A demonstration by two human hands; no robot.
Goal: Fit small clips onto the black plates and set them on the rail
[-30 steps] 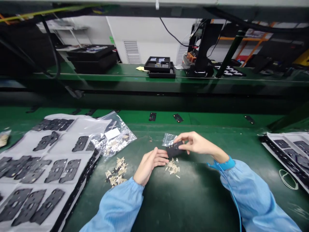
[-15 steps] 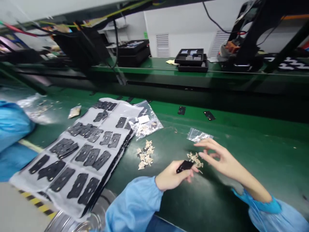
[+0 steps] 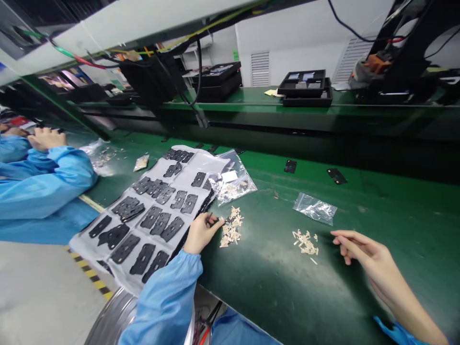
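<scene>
My left hand [image 3: 201, 233] is closed around a small black flat part [image 3: 214, 221], holding it at the right edge of a white tray sheet [image 3: 108, 211] that carries many black parts. A pile of small beige pieces [image 3: 232, 230] lies just right of that hand. My right hand [image 3: 362, 249] rests on the green mat with fingers loosely stretched and nothing in them. It lies right of a second small pile of beige pieces [image 3: 305, 242].
A clear plastic bag [image 3: 315, 209] lies behind the right pile; another bag with beige pieces [image 3: 233, 184] sits by the tray sheet. Two black parts [image 3: 290, 166] lie on the green belt. Black trays [image 3: 305, 88] stand on the far shelf. A co-worker's blue sleeves [image 3: 39, 177] are at left.
My left hand carried the black part left from the right pile to the tray sheet's edge. My right hand let go and drew back right. The view swung left.
</scene>
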